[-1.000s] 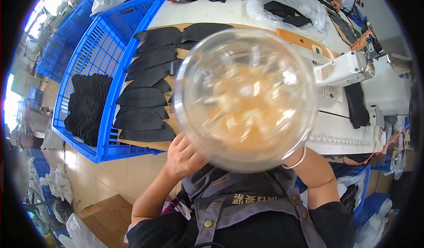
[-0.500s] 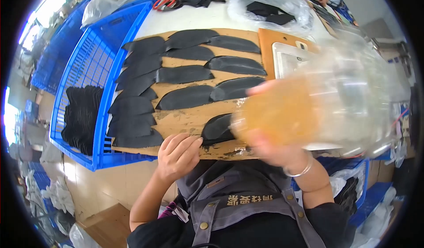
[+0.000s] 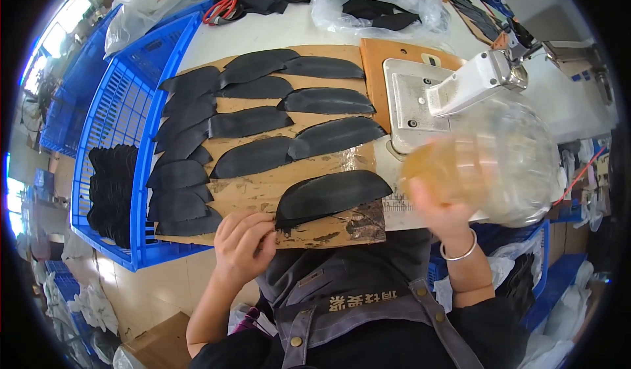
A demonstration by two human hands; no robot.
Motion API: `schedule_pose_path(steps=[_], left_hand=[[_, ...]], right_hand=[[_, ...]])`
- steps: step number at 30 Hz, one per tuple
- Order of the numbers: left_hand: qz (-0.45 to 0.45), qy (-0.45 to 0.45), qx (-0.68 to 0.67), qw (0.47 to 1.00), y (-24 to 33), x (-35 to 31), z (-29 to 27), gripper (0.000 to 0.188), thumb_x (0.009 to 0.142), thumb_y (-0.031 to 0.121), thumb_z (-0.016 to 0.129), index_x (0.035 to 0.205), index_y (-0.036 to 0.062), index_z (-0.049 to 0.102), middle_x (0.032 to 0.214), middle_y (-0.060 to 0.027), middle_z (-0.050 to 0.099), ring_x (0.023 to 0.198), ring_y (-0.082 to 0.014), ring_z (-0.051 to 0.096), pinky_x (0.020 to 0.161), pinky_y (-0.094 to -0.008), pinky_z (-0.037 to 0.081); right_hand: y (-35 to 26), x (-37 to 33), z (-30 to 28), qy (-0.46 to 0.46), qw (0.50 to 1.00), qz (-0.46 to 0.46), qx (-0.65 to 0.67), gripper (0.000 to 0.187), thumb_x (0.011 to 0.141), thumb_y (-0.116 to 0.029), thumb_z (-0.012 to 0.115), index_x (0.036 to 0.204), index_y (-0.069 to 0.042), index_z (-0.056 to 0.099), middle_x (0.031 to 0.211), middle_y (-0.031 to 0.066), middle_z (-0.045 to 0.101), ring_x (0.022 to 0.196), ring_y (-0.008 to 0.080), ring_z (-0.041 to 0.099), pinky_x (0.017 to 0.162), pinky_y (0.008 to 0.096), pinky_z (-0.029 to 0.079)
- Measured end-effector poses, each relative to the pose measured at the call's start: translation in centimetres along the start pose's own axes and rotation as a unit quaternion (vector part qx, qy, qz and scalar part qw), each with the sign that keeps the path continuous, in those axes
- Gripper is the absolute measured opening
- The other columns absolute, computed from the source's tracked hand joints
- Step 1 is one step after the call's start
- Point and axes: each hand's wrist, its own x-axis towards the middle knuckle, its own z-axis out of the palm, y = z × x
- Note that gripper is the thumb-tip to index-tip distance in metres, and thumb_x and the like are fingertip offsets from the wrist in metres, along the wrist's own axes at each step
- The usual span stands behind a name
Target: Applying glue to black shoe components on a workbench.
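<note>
At our sewing station, our right hand [image 3: 442, 206] is wrapped round the neck of a large clear plastic jar [image 3: 494, 165] with an amber tint near its mouth, held tilted at about four o'clock from the board, its body blurred and hanging off the near edge of the surface [image 3: 276, 30]. Our left hand [image 3: 243, 244] rests with fingers curled together on the near edge of the brown cardboard board [image 3: 309, 172], at seven o'clock, its fingertips touching the edge of the nearest black leather piece [image 3: 332, 195]; whether it pinches that piece we cannot tell. Beyond it, at twelve o'clock, more black curved pieces [image 3: 256, 119] lie in overlapping rows across the board, and the white sewing-machine head [image 3: 473, 83] stands over its metal plate at two o'clock. A blue plastic crate [image 3: 112, 126] with a stack of black pieces sits at nine o'clock, clear bags [image 3: 374, 1] of dark material at twelve. To handle this well, we judge, the jar wants a firm grip low on its neck and a steady, level carry clear of the machine head, while the left hand pins the board so the laid-out pieces do not slide.
</note>
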Motion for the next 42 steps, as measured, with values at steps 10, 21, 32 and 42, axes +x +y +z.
schedule_pose_path(steps=[10, 21, 32, 42], left_hand=[[0.018, -0.100, -0.036, 0.994, 4.8, 9.2, 2.2, 0.040, 0.065, 0.022, 0.077, 0.097, 0.0028, 0.061, 0.112, -0.0149, 0.055, 0.104, -0.0308, 0.052, 0.088, -0.0419, 0.041], [-0.028, -0.284, -0.061, 0.956, 5.1, 12.2, 4.8, 0.044, 0.071, 0.029, 0.074, 0.107, 0.0091, 0.060, 0.135, -0.0154, 0.039, 0.132, -0.0351, 0.028, 0.107, -0.0518, 0.019], [-0.171, -0.139, -0.196, 0.956, 3.1, 11.4, 2.9, 0.020, 0.071, 0.007, 0.071, 0.076, 0.0039, 0.052, 0.124, -0.0153, 0.052, 0.121, -0.0326, 0.045, 0.099, -0.0398, 0.035], [-0.241, 0.208, -0.055, 0.946, -5.5, 13.5, -5.3, 0.015, 0.082, 0.013, 0.061, 0.076, 0.0017, 0.052, 0.120, -0.0160, 0.055, 0.106, -0.0221, 0.053, 0.096, -0.0333, 0.036]], right_hand=[[0.3, -0.1, -3.5, 0.258, 0.885, -0.105, 0.373, 0.051, 0.088, -0.038, 0.044, 0.126, -0.003, 0.041, 0.116, 0.0144, 0.052, 0.106, 0.0315, 0.053, 0.094, 0.0474, 0.040], [0.3, 0.1, -3.4, 0.218, 0.890, -0.075, 0.392, 0.049, 0.088, -0.038, 0.044, 0.123, -0.003, 0.042, 0.109, 0.0142, 0.052, 0.102, 0.0313, 0.054, 0.090, 0.0450, 0.043], [0.5, -0.1, -3.3, 0.215, 0.887, -0.064, 0.404, 0.051, 0.089, -0.038, 0.044, 0.125, -0.003, 0.040, 0.111, 0.0148, 0.052, 0.103, 0.0318, 0.054, 0.091, 0.0450, 0.043], [0.3, -0.3, -3.3, 0.211, 0.893, -0.046, 0.395, 0.053, 0.087, -0.038, 0.046, 0.126, -0.003, 0.040, 0.112, 0.0137, 0.051, 0.104, 0.0304, 0.052, 0.092, 0.0442, 0.042]])
